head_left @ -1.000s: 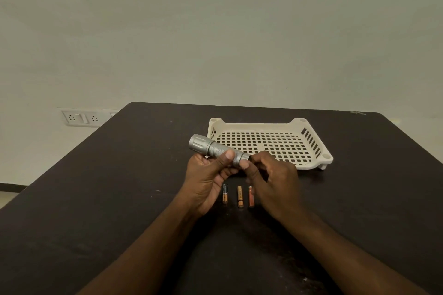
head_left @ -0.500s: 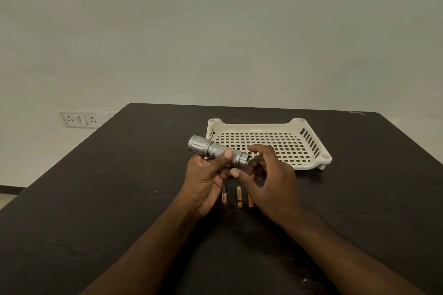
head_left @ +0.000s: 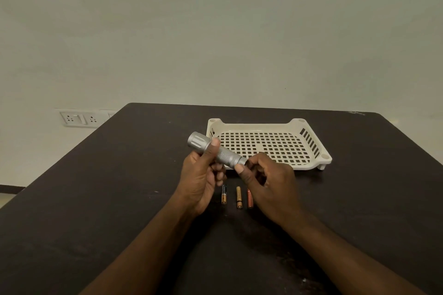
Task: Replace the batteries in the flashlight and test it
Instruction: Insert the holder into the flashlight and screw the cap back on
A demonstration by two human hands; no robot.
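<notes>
Gripping flashlight (head_left: 217,152), left hand (head_left: 201,175), right hand (head_left: 268,182).

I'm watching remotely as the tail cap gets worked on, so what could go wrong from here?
1. The right hand pinches the tail end of the flashlight above the table; a loosened cap or old cells could drop and roll.
2. The three batteries lie loose directly beneath the hands; the left hand or a falling part may scatter them.
</notes>
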